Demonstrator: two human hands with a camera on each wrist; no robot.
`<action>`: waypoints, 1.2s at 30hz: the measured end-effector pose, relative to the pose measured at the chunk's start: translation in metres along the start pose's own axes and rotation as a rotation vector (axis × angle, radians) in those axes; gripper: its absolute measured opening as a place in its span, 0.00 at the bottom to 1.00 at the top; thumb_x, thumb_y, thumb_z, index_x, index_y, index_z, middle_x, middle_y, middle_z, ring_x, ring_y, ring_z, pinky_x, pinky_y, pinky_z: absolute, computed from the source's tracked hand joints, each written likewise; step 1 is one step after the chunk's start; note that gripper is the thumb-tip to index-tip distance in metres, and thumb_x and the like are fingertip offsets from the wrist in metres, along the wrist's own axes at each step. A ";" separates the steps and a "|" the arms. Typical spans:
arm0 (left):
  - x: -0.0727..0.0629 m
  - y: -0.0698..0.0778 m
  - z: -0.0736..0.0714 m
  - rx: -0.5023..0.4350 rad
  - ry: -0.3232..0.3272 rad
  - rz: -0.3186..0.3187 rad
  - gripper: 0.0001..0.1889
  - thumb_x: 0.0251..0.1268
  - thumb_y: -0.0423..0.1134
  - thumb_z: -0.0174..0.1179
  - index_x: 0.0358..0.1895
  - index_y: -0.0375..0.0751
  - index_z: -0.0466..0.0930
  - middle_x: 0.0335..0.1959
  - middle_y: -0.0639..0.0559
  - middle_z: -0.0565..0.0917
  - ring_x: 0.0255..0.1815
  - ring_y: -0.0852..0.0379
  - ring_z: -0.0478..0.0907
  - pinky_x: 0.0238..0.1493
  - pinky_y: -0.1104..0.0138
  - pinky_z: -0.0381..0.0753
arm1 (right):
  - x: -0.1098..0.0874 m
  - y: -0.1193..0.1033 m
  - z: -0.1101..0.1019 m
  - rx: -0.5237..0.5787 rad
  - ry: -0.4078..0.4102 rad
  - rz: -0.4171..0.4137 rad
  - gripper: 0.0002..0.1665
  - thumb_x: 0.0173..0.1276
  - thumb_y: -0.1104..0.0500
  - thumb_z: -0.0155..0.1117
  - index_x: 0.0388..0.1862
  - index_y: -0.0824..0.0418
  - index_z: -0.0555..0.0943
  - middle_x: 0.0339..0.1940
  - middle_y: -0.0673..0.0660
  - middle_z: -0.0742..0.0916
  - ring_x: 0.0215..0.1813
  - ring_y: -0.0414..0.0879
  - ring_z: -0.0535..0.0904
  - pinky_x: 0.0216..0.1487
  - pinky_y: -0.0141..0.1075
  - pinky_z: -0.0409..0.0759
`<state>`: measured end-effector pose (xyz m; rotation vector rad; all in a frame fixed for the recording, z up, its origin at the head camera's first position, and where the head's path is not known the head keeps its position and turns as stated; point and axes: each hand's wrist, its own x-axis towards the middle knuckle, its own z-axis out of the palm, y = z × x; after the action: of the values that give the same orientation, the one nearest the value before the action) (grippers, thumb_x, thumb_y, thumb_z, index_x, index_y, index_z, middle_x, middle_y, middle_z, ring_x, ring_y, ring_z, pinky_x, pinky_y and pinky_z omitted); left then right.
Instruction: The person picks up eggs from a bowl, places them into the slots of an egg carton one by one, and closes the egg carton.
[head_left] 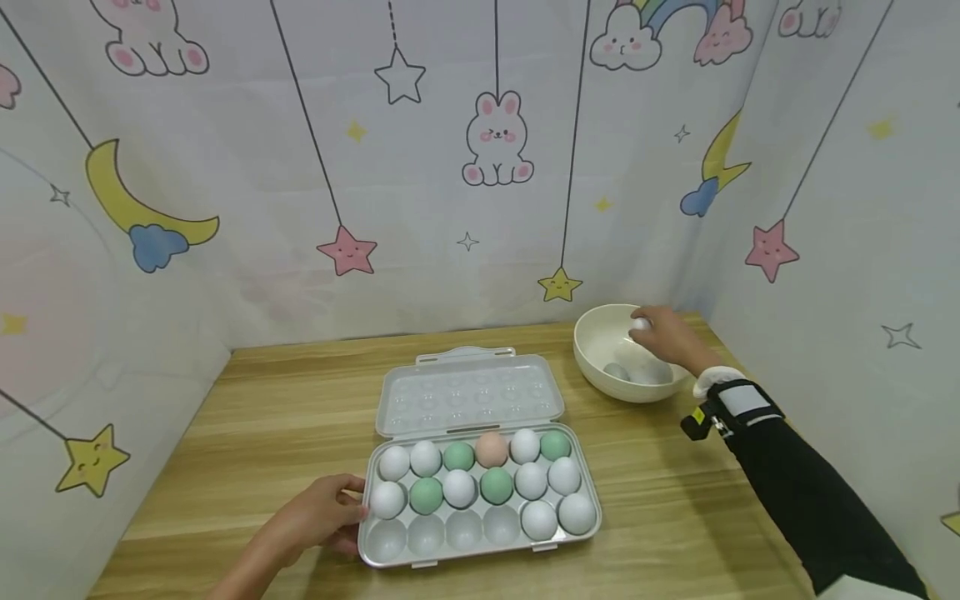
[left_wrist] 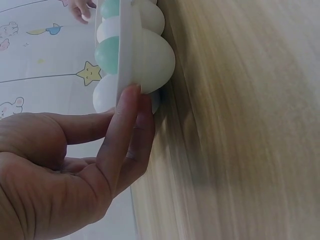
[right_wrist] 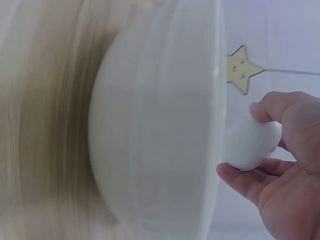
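Observation:
My right hand (head_left: 663,335) pinches a white egg (right_wrist: 252,142) between thumb and fingers, just above the rim of the cream bowl (head_left: 588,354). Inside that bowl, a pale egg (head_left: 617,371) shows near the front wall. At the lower middle, an opened plastic egg box (head_left: 596,500) lies on the table, its cups holding white, green and one orange egg (head_left: 491,449). Two white eggs sit at the right of its front row, with bare cups (head_left: 426,533) to their left. My left hand (head_left: 318,512) grips the box's left rim, thumb on top and fingers beneath.
The box's clear lid (head_left: 471,396) lies folded back behind the eggs. A wooden table (head_left: 300,400) carries everything, with the bowl at its back right corner. Printed cloth (head_left: 420,167) with stars and rabbits hangs behind and along both sides.

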<state>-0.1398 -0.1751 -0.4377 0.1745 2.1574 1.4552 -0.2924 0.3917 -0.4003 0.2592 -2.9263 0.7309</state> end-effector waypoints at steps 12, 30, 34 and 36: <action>-0.001 0.000 -0.001 0.004 -0.003 0.000 0.21 0.72 0.23 0.56 0.62 0.11 0.63 0.39 0.41 0.85 0.37 0.50 0.84 0.33 0.57 0.91 | -0.034 -0.063 -0.034 0.110 0.142 -0.107 0.25 0.77 0.58 0.62 0.67 0.70 0.76 0.62 0.70 0.81 0.55 0.63 0.81 0.55 0.57 0.84; -0.001 -0.001 0.000 0.010 0.002 0.008 0.22 0.71 0.23 0.56 0.62 0.11 0.63 0.39 0.41 0.85 0.36 0.49 0.84 0.33 0.57 0.91 | -0.081 -0.155 -0.045 0.313 0.244 -0.428 0.16 0.67 0.73 0.66 0.54 0.69 0.79 0.51 0.60 0.84 0.50 0.48 0.80 0.52 0.23 0.82; -0.001 0.000 0.001 0.009 -0.001 0.012 0.22 0.71 0.23 0.56 0.62 0.11 0.63 0.39 0.42 0.85 0.36 0.48 0.84 0.33 0.56 0.91 | -0.091 -0.168 -0.040 0.382 0.207 -0.482 0.17 0.67 0.74 0.67 0.54 0.68 0.80 0.51 0.59 0.84 0.50 0.46 0.80 0.52 0.28 0.85; -0.001 0.000 0.001 0.012 -0.001 0.009 0.22 0.71 0.23 0.57 0.62 0.11 0.63 0.39 0.42 0.84 0.35 0.48 0.84 0.33 0.57 0.91 | -0.096 -0.174 -0.037 0.398 0.185 -0.501 0.17 0.67 0.75 0.67 0.54 0.68 0.80 0.52 0.58 0.84 0.51 0.46 0.80 0.52 0.29 0.86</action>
<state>-0.1389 -0.1747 -0.4373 0.1894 2.1681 1.4474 -0.1620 0.2719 -0.3031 0.8665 -2.3653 1.1555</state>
